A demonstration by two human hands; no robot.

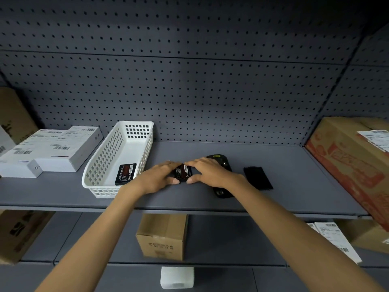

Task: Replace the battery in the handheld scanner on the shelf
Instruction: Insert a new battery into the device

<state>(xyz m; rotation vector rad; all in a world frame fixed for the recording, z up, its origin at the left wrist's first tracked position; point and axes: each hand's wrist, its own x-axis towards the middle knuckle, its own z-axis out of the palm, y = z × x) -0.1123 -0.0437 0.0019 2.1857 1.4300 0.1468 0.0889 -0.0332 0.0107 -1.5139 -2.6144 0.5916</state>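
Both hands, left hand (161, 177) and right hand (207, 171), pinch one black battery (183, 172) between them over the grey shelf (294, 165), the scanner (221, 178) lying partly under the right hand, a second battery (125, 173) in the white basket (101, 165) left.

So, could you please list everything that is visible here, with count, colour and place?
battery: 1, black, held between both hands above the shelf
spare battery: 1, black, inside the basket
basket: 1, white, on the shelf, left of the hands
scanner: 1, black, on the shelf under the right hand
cover: 1, black, right of the scanner
shelf: 1, grey
white boxes: stacked, far left
cardboard boxes: several, brown, at the sides and lower shelf
left hand: 1, on the battery
right hand: 1, on the battery
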